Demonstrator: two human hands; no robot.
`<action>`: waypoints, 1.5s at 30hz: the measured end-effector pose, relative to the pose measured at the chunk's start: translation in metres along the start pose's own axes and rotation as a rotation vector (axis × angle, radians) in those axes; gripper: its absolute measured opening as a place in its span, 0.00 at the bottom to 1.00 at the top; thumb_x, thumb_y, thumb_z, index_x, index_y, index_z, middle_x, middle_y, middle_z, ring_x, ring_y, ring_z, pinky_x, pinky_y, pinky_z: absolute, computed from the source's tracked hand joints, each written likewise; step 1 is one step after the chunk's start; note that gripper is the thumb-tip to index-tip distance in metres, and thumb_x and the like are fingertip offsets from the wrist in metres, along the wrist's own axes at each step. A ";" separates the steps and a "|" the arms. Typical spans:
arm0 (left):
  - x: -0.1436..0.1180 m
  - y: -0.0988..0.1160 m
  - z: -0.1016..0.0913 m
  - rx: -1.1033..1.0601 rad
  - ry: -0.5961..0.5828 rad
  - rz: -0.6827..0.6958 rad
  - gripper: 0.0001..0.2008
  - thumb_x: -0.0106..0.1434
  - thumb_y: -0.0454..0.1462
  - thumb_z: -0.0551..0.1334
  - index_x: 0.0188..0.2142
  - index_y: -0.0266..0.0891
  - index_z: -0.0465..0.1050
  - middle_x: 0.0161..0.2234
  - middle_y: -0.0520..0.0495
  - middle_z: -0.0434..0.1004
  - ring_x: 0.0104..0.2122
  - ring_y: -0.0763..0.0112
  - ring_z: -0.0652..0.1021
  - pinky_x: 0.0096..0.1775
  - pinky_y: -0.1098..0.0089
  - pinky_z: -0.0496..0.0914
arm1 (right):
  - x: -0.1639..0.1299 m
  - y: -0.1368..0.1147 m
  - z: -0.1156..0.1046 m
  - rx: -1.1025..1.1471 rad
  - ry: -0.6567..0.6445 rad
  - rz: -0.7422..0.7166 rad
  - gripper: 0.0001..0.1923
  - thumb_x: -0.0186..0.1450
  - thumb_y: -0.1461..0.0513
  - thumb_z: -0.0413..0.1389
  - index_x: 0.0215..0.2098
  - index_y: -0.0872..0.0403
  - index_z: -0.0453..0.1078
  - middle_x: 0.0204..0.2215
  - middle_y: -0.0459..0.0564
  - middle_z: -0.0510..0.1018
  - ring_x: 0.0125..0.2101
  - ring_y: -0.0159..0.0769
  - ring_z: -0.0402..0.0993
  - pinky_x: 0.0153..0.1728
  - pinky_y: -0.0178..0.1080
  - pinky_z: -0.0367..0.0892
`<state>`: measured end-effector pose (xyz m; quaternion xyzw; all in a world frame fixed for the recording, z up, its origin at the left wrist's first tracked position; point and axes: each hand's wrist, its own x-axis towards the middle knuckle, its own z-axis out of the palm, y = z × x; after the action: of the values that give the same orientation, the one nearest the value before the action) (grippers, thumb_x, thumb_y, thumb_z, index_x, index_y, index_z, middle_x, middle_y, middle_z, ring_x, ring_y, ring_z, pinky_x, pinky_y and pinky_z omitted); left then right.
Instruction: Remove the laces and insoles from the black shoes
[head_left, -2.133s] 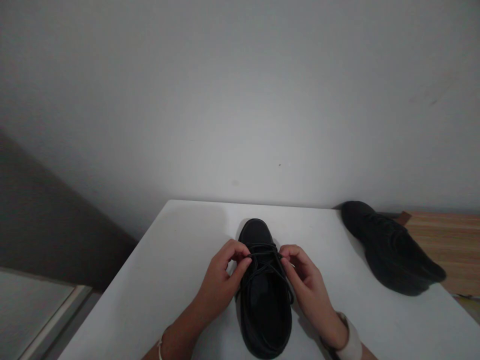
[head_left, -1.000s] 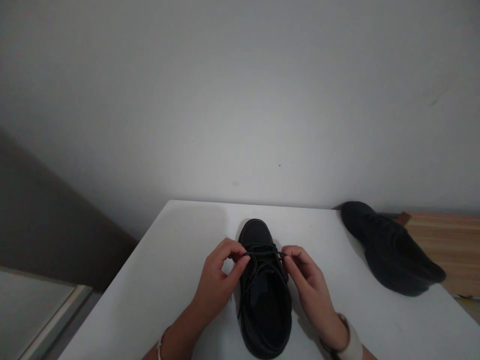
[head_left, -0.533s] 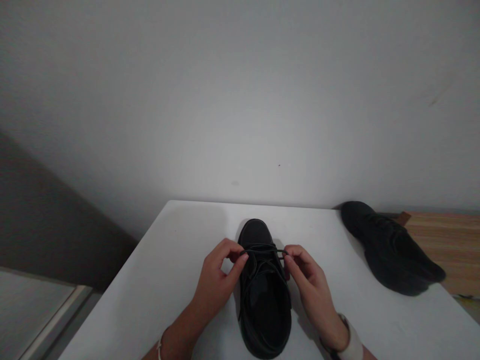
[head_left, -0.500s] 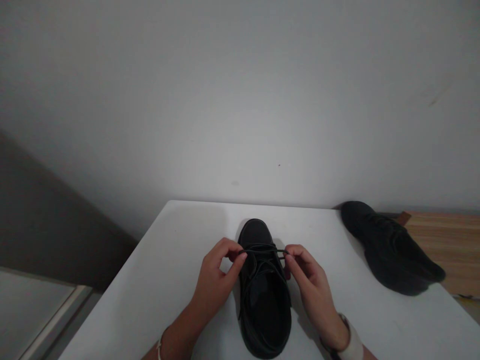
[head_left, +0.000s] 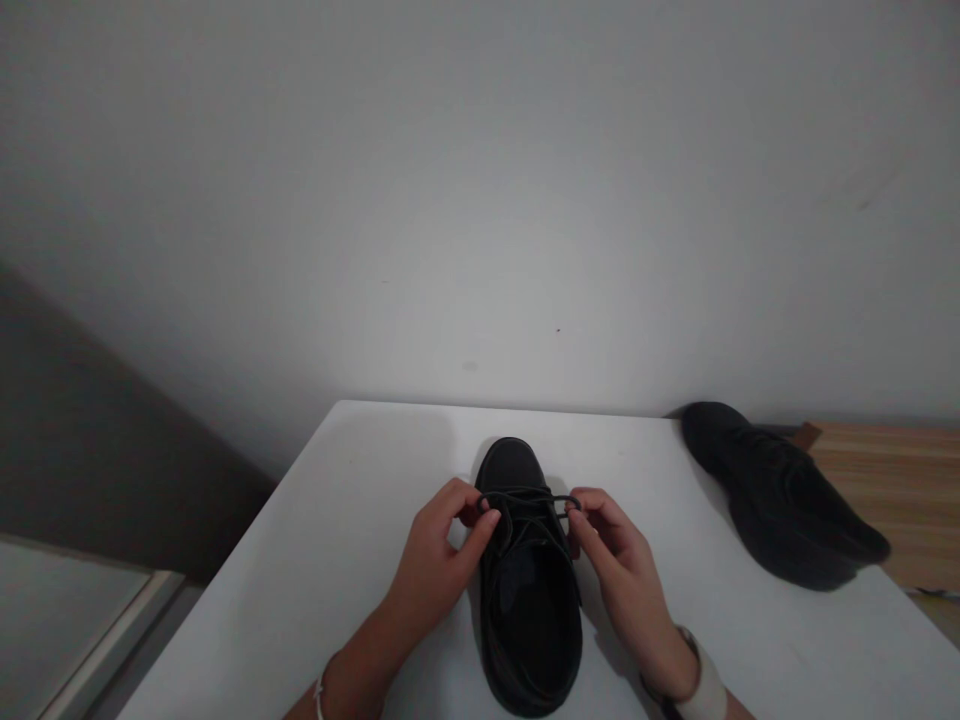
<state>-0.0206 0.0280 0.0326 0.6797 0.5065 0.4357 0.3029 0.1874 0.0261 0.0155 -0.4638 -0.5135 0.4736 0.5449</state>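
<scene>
A black lace-up shoe [head_left: 531, 620] rests upright on the white table, toe pointing away from me. My left hand [head_left: 442, 550] is at its left side, thumb and forefinger pinching a loop of the black shoelace [head_left: 517, 497]. On the opposite side my right hand [head_left: 619, 560] pinches another loop of the same lace between thumb and fingertips. Both loops stretch sideways from the crossing over the shoe's front. The lace's loose ends are hard to make out against the dark leather.
A second black shoe [head_left: 780, 500] sits at the table's right edge, beside a wood-grain surface [head_left: 892, 490]. A plain pale wall [head_left: 480, 220] rises behind the white table [head_left: 300, 560]. At lower left is a light-coloured panel [head_left: 67, 620] below table height.
My left hand has shifted slightly right, and its lace loop now shows rounder and slacker. The right-hand loop also curves more. Both shoes stay in place.
</scene>
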 end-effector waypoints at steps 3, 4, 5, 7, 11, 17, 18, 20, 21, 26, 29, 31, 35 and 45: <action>0.000 -0.001 -0.002 -0.029 0.080 -0.009 0.09 0.68 0.39 0.58 0.31 0.39 0.67 0.29 0.51 0.68 0.32 0.69 0.71 0.37 0.69 0.65 | -0.001 0.001 -0.003 -0.012 0.056 -0.005 0.11 0.66 0.51 0.59 0.37 0.49 0.70 0.30 0.42 0.69 0.26 0.30 0.65 0.28 0.34 0.63; 0.000 -0.001 -0.002 -0.040 0.097 -0.021 0.10 0.68 0.40 0.58 0.31 0.39 0.67 0.29 0.51 0.68 0.32 0.69 0.71 0.37 0.69 0.66 | -0.001 0.001 -0.003 -0.013 0.062 -0.002 0.11 0.66 0.51 0.59 0.38 0.49 0.70 0.30 0.42 0.69 0.26 0.30 0.65 0.28 0.34 0.64; 0.000 -0.002 -0.002 -0.048 0.100 -0.032 0.10 0.68 0.40 0.58 0.31 0.39 0.67 0.29 0.51 0.68 0.32 0.69 0.71 0.37 0.69 0.66 | -0.001 0.000 -0.003 -0.011 0.053 0.004 0.11 0.66 0.51 0.59 0.38 0.49 0.70 0.29 0.42 0.69 0.26 0.30 0.65 0.28 0.34 0.64; 0.000 -0.002 -0.002 -0.044 0.060 -0.052 0.10 0.68 0.41 0.58 0.32 0.39 0.68 0.30 0.51 0.69 0.32 0.69 0.72 0.38 0.68 0.66 | -0.001 0.000 -0.002 -0.002 0.015 0.021 0.12 0.66 0.50 0.59 0.39 0.49 0.70 0.30 0.43 0.70 0.27 0.31 0.65 0.29 0.34 0.64; 0.000 -0.001 0.000 -0.021 -0.060 -0.069 0.10 0.67 0.42 0.60 0.33 0.38 0.69 0.31 0.50 0.72 0.33 0.68 0.73 0.38 0.68 0.67 | -0.001 -0.002 0.003 0.017 -0.061 0.053 0.13 0.65 0.50 0.60 0.39 0.50 0.70 0.33 0.45 0.71 0.31 0.33 0.66 0.31 0.34 0.65; 0.001 -0.001 0.000 0.001 0.022 -0.042 0.12 0.68 0.42 0.58 0.30 0.39 0.67 0.29 0.50 0.70 0.32 0.68 0.72 0.36 0.68 0.65 | 0.000 0.000 0.001 0.001 0.020 0.008 0.11 0.66 0.51 0.60 0.38 0.50 0.71 0.30 0.44 0.70 0.27 0.31 0.65 0.29 0.34 0.64; 0.002 -0.001 -0.001 -0.011 0.058 -0.041 0.11 0.68 0.42 0.58 0.30 0.39 0.67 0.28 0.51 0.69 0.31 0.68 0.71 0.36 0.68 0.65 | 0.000 0.000 0.000 -0.003 0.044 -0.003 0.11 0.66 0.51 0.60 0.38 0.50 0.71 0.30 0.43 0.70 0.26 0.31 0.65 0.28 0.34 0.64; 0.002 -0.001 -0.003 -0.038 0.106 -0.047 0.11 0.68 0.41 0.58 0.30 0.39 0.67 0.28 0.51 0.68 0.31 0.69 0.71 0.36 0.68 0.65 | 0.000 -0.001 -0.001 -0.012 0.069 -0.015 0.11 0.66 0.52 0.59 0.38 0.50 0.71 0.29 0.43 0.69 0.26 0.31 0.66 0.28 0.35 0.64; 0.002 0.000 -0.003 -0.051 0.107 -0.053 0.11 0.68 0.41 0.58 0.31 0.39 0.67 0.29 0.51 0.68 0.31 0.68 0.71 0.37 0.68 0.66 | 0.000 -0.002 -0.001 -0.013 0.068 -0.019 0.11 0.67 0.52 0.59 0.38 0.50 0.71 0.29 0.43 0.69 0.26 0.31 0.66 0.28 0.35 0.64; 0.002 0.002 0.001 -0.056 -0.038 -0.054 0.10 0.68 0.42 0.59 0.33 0.39 0.69 0.32 0.49 0.71 0.33 0.67 0.73 0.38 0.67 0.67 | 0.000 -0.008 0.002 0.009 -0.036 0.032 0.13 0.65 0.50 0.60 0.38 0.51 0.70 0.29 0.45 0.69 0.28 0.33 0.65 0.29 0.36 0.64; 0.001 0.003 0.002 -0.035 -0.034 -0.022 0.11 0.69 0.42 0.58 0.32 0.39 0.69 0.31 0.49 0.70 0.33 0.67 0.72 0.37 0.67 0.66 | -0.001 -0.010 0.003 -0.010 -0.063 0.042 0.13 0.66 0.50 0.59 0.36 0.51 0.68 0.28 0.44 0.67 0.28 0.33 0.64 0.29 0.35 0.63; 0.001 0.002 0.000 -0.045 0.018 -0.018 0.10 0.69 0.41 0.57 0.32 0.39 0.68 0.30 0.49 0.69 0.32 0.68 0.71 0.37 0.68 0.66 | -0.001 -0.008 0.001 -0.022 -0.015 0.021 0.12 0.66 0.51 0.59 0.36 0.51 0.68 0.28 0.43 0.68 0.27 0.32 0.63 0.28 0.35 0.63; 0.001 -0.002 -0.005 -0.085 0.112 -0.049 0.10 0.69 0.41 0.58 0.32 0.39 0.67 0.30 0.51 0.68 0.32 0.68 0.71 0.37 0.68 0.66 | 0.000 -0.003 -0.002 -0.053 0.095 -0.018 0.11 0.67 0.51 0.58 0.38 0.49 0.69 0.27 0.42 0.68 0.26 0.31 0.64 0.30 0.35 0.62; 0.001 -0.001 -0.001 -0.056 0.002 -0.040 0.12 0.69 0.42 0.58 0.31 0.38 0.69 0.30 0.49 0.70 0.32 0.68 0.73 0.37 0.68 0.66 | 0.000 -0.011 0.003 -0.022 -0.002 0.032 0.14 0.64 0.49 0.61 0.35 0.51 0.69 0.28 0.44 0.69 0.26 0.33 0.64 0.27 0.35 0.62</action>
<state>-0.0216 0.0294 0.0322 0.6601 0.5079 0.4443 0.3298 0.1849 0.0245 0.0265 -0.4775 -0.5119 0.4769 0.5315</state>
